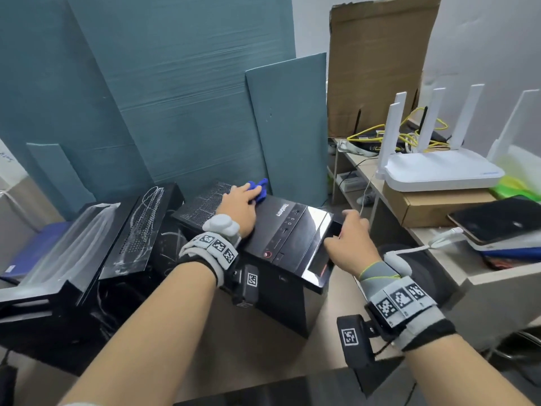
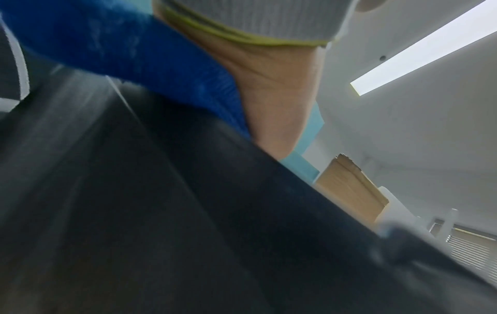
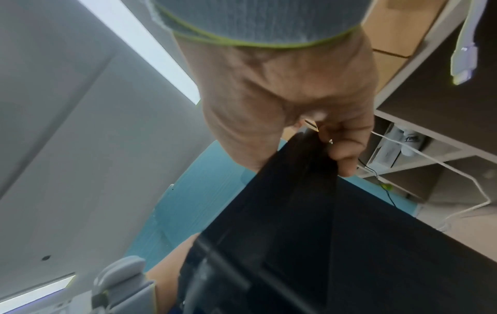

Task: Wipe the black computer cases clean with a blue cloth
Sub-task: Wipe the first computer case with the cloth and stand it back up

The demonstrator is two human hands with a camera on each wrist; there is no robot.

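Observation:
A black computer case (image 1: 287, 230) lies tilted in the middle, its glossy front panel facing up. My left hand (image 1: 238, 205) presses a blue cloth (image 1: 259, 190) flat onto the case's far top edge; the cloth (image 2: 129, 59) shows under the palm against the case (image 2: 161, 212) in the left wrist view. My right hand (image 1: 349, 240) grips the case's right edge, thumb on top and fingers (image 3: 344, 148) curled over the dark side (image 3: 309, 223). More black cases (image 1: 96, 244) lie to the left, wrapped in clear film.
Teal panels (image 1: 175, 98) lean against the wall behind. At the right, a shelf unit (image 1: 439, 250) carries a cardboard box (image 1: 433, 206), white routers (image 1: 439, 168), yellow cables (image 1: 380, 136) and a dark tablet (image 1: 497, 218). A large cardboard sheet (image 1: 377, 60) stands behind.

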